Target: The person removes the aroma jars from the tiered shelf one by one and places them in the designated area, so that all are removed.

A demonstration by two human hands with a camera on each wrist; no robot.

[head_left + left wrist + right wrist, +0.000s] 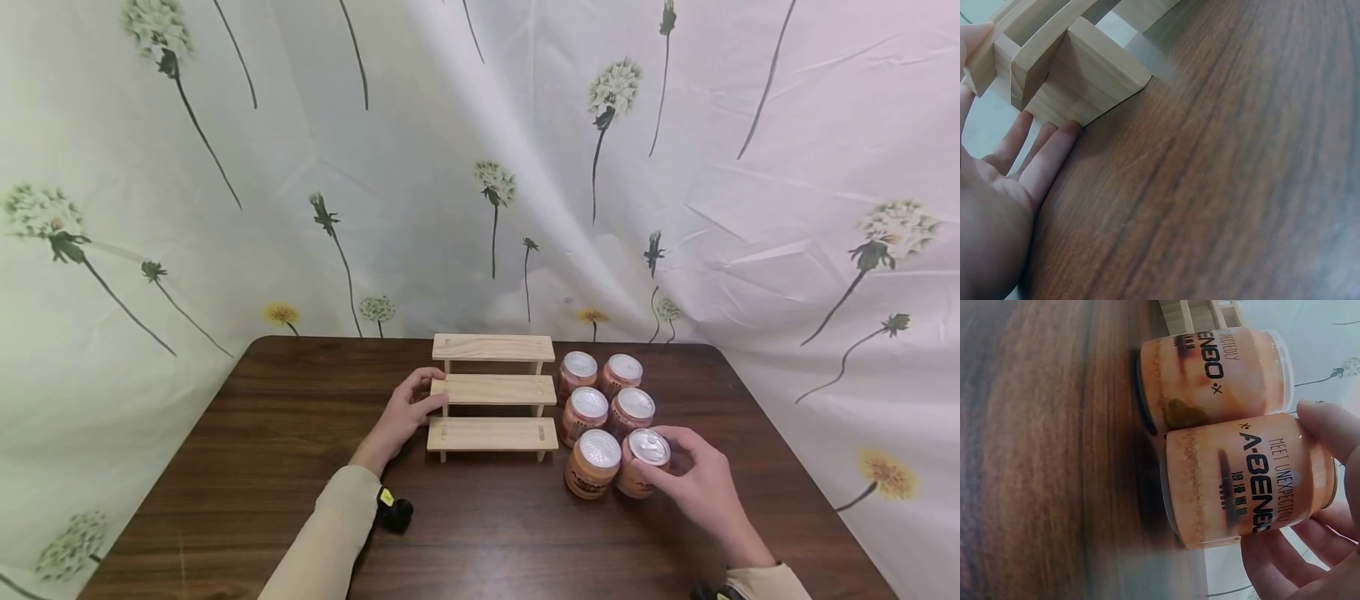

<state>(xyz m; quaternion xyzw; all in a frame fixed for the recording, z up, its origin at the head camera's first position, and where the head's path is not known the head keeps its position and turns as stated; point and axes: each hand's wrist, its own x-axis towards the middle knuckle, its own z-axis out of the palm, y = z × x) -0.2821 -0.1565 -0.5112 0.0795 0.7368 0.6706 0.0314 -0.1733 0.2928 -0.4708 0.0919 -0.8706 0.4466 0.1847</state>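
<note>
A three-step wooden display rack (492,390) stands on the table. My left hand (405,410) holds the left end of its middle step; in the left wrist view, other fingers (1047,159) reach against the rack's side panel (1088,75). To the right of the rack stand several clear cans of orange-pink contents with silver lids, in two columns. My right hand (693,475) grips the front right can (637,477), thumb on one side and fingers on the other. Its printed label (1254,481) shows in the right wrist view, beside the front left can (1216,381).
The dark wood-grain table (480,533) carries everything. Behind it and along its sides hangs a pale curtain (420,167) printed with dandelions. The back left can (578,367) stands close to the rack's right end.
</note>
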